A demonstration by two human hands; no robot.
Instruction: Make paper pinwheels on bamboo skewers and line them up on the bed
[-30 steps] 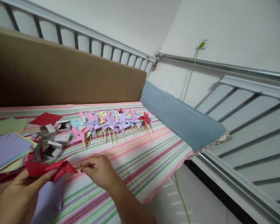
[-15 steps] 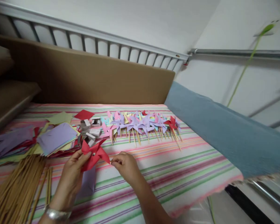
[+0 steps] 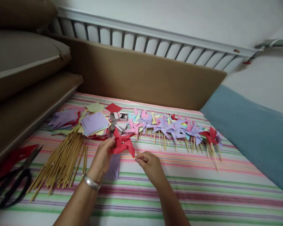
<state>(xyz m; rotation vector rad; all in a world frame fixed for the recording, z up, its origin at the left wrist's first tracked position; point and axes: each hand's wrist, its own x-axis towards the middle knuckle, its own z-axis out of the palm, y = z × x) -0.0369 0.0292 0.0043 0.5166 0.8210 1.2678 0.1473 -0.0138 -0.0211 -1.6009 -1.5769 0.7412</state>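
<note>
ok, main change in the last second: the red pinwheel (image 3: pixel 123 142) was nearly edge-on, now it's turned face up with its blades spread, so its centre can be checked at a glance. view swung left too, bringing sticks (image 3: pixel 66 160) and scissors (image 3: pixel 24 166) into sight. holds look the same, so i'd call it the same piece, same step. pinwheel is above the cloth (image 3: pixel 202 185), just in front of the boxes (image 3: pixel 121 126). left hand (image 3: pixel 103 155) pinches it by the left blades; right hand (image 3: pixel 149 164) is closed, fingertips on what looks like a stick end (image 3: pixel 135 157) at the lower right blade. counts: one pinwheel in hand, one scissors, one bangle (image 3: pixel 91 182) on the left wrist, four boxes as far as i can tell, two stacks of paper (image 3: pixel 94 124), plus one red square (image 3: pixel 113 107), one pale green (image 3: pixel 95 107) and one purple (image 3: pixel 113 166) lying apart. sticks: too many to count. row of pinwheels (image 3: pixel 163 125) on the right: two red ones visible, the rest overlap, mostly purple in front, no firm number.
</note>
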